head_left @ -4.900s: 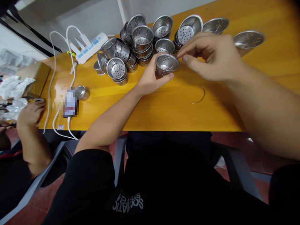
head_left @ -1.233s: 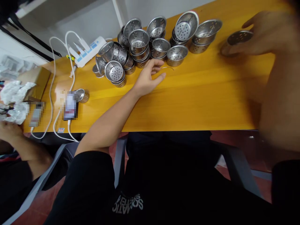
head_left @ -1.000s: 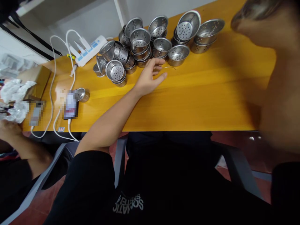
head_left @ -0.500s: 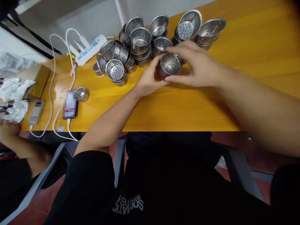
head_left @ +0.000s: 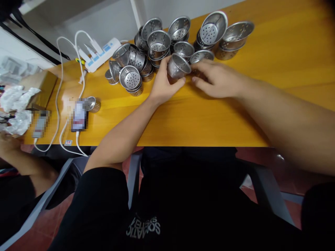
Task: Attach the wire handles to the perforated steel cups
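My left hand (head_left: 163, 82) is wrapped round a small perforated stainless steel cup (head_left: 178, 66), tilted with its mouth towards the right. Just right of that cup, my right hand (head_left: 218, 80) is low over the table. Its thumb and curled forefinger are apart, and I see nothing held between them. Behind the right fingers stands another perforated cup (head_left: 202, 55), partly covered by them. The thin curved wire seen earlier near this spot is hidden now. More cups are stacked behind my hands, such as a cup (head_left: 158, 43) at the top of one pile.
Leaning cups (head_left: 213, 29) and a two-cup stack (head_left: 235, 38) stand at the back right. Leftward are a power strip (head_left: 103, 55), white cables, a phone (head_left: 79, 115) and a lone small cup (head_left: 93, 104). Another person's arm (head_left: 28, 153) rests at the far left.
My right hand carried a cup from the far right to my left hand, which now holds it. The right hand has let go of it. Another cup was set down by the stacks earlier.
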Demonstrator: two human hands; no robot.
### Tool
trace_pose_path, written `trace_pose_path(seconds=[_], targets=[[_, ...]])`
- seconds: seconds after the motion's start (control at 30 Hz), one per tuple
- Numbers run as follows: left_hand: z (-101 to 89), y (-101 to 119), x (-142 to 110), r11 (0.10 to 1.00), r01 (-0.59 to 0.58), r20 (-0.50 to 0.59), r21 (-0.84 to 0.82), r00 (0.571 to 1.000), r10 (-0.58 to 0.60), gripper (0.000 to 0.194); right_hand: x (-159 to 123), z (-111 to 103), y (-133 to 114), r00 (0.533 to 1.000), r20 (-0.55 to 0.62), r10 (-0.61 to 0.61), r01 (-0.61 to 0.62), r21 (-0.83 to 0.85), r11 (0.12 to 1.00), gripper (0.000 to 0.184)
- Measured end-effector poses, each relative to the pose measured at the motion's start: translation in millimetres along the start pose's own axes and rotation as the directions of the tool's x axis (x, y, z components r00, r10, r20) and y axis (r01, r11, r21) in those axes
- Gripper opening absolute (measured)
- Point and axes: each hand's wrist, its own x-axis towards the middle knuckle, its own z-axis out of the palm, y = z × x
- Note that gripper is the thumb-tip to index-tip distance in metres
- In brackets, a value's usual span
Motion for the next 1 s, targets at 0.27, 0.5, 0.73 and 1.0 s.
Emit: trace_pose_path(seconds=[0.27, 0.5, 0.73, 1.0], targets=[[0.5, 9, -1, 1.0, 0.014, 0.037, -0.02, 0.999, -0.013, 0.084, 5, 22, 12, 0.997, 0.054, 0.063, -0.052, -0.191, 0.98, 0.048], [-0.4, 17, -3, 0.999, 0.023, 0.051, -0.023, 0.998, -0.022, 0.081, -7, 9, 56, 0.955, 0.258, 0.148, -0.084, -0.244, 0.966, 0.037], [2.3, 18, -5, 1.0, 0.017, 0.12, -0.014, 0.993, -0.015, 0.082, -29, 1, 116, 0.75, 0.559, 0.354, -0.212, -0.304, 0.929, 0.06], [1.2, 15, -1, 1.0, 0.0, 0.081, 0.025, 0.997, -0.002, 0.096, -22, 6, 73, 0.795, 0.448, 0.41, -0.184, -0.466, 0.865, 0.067]])
